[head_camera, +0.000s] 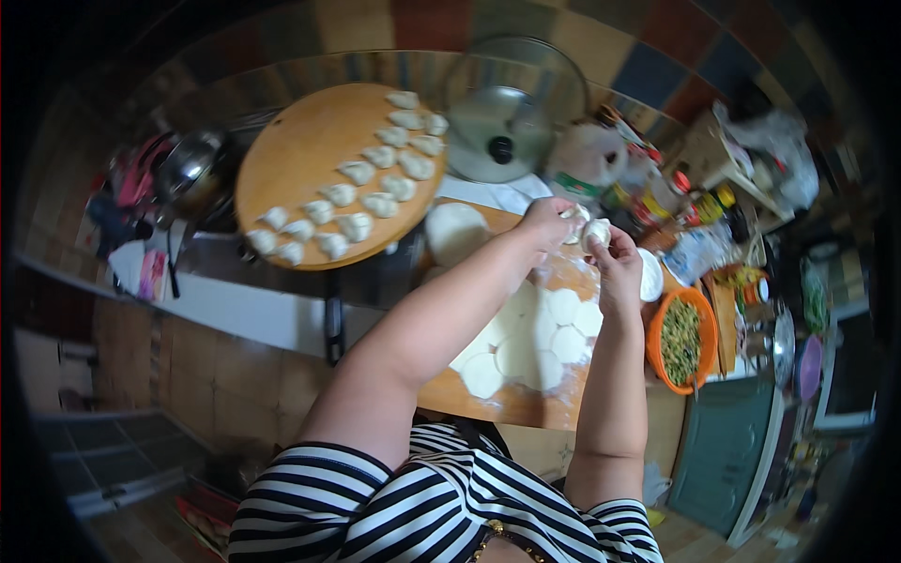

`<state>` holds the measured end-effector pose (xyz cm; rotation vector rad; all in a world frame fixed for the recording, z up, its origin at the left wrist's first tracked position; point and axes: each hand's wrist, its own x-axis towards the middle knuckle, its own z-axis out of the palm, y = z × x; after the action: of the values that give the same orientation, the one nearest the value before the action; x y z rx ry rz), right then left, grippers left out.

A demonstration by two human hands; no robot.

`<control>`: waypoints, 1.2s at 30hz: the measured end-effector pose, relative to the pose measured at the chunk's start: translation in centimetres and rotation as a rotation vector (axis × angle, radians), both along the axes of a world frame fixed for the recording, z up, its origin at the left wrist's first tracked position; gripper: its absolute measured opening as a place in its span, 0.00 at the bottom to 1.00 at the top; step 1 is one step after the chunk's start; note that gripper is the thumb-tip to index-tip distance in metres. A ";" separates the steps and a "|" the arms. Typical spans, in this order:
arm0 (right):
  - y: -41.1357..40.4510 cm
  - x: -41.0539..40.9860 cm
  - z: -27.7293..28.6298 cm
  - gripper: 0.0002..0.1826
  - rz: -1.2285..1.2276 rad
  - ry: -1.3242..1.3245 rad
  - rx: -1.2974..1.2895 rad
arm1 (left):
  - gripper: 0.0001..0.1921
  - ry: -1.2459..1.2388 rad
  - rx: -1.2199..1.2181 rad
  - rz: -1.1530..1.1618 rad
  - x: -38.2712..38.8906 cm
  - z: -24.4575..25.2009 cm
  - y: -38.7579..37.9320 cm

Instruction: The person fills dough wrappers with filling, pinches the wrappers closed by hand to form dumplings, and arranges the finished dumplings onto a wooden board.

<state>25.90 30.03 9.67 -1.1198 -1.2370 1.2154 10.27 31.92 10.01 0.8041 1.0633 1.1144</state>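
Both my hands are raised over the far right part of a floured wooden board (pixel 556 415). My left hand (pixel 547 224) grips a whitish dumpling (pixel 576 224) by its fingertips. In my right hand (pixel 614 262) is another pale dumpling (pixel 597 233), close beside the first. Round dough wrappers (pixel 563 306) lie on the board below my hands, some overlapping. A larger piece of dough (pixel 456 232) rests at the board's far left. Folded dumplings (pixel 380 156) stand in rows on a round wooden board (pixel 303 162) at the left.
An orange bowl of chopped filling (pixel 681 341) stands right of my right forearm, near a white bowl (pixel 649 274). A glass lid (pixel 517 134) leans against the tiled wall. Bottles (pixel 711 204) and bags crowd the back right. A black pan handle (pixel 334 317) sticks out at the left.
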 end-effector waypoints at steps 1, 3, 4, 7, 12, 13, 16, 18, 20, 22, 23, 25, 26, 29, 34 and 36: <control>0.0 -1.9 0.2 0.15 0.034 0.052 0.009 | 0.14 -0.026 -0.020 0.014 -1.8 0.6 -0.6; -0.3 -5.9 1.0 0.15 0.074 0.124 0.002 | 0.15 -0.057 0.024 0.047 -6.3 1.5 -2.2; -0.4 -7.8 1.4 0.15 0.094 0.122 0.004 | 0.15 -0.047 0.050 0.078 -8.4 2.0 -2.9; -1.1 -14.0 2.6 0.15 0.192 0.093 0.011 | 0.14 0.040 0.123 0.141 -15.4 4.0 -5.1; -3.2 -24.0 4.2 0.16 0.350 0.031 0.012 | 0.10 0.685 0.380 0.170 -28.4 6.9 -10.7; -3.1 -25.2 4.0 0.14 0.384 0.012 0.019 | 0.10 0.937 0.469 0.174 -30.7 6.6 -11.1; -4.4 -29.6 5.1 0.17 0.454 -0.045 -0.006 | 0.10 1.166 0.461 0.172 -36.6 6.3 -13.6; -5.0 -32.5 5.2 0.18 0.460 -0.082 -0.004 | 0.09 1.285 0.464 -0.013 -39.3 5.1 -14.0; -5.3 -34.6 5.3 0.17 0.477 -0.147 0.021 | 0.09 1.323 0.469 -0.074 -40.9 4.3 -14.2; -5.1 -36.1 4.9 0.16 0.474 -0.210 0.059 | 0.09 1.357 0.476 -0.137 -41.5 3.9 -14.2; -4.9 -36.7 4.6 0.15 0.476 -0.270 0.099 | 0.09 1.362 0.467 -0.149 -41.7 3.8 -14.0; -5.0 -37.9 4.7 0.15 0.498 -0.297 0.132 | 0.09 1.364 0.455 -0.160 -42.3 3.3 -13.9; -5.2 -38.4 4.9 0.16 0.474 -0.383 0.181 | 0.10 1.361 0.466 -0.172 -42.5 2.9 -13.7; -4.0 -39.4 3.2 0.17 0.435 -0.496 0.312 | 0.12 1.284 0.461 -0.170 -42.5 3.3 -13.6; -4.2 -41.5 3.0 0.14 0.371 -0.832 0.603 | 0.15 1.000 0.402 -0.006 -43.7 3.4 -14.4; -4.3 -42.4 3.2 0.12 0.400 -0.943 0.659 | 0.14 1.000 0.312 -0.004 -44.3 3.2 -14.5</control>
<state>-16.51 25.73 12.86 -0.9572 -2.4410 0.3977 -34.06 17.43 13.23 1.7040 1.7096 0.8661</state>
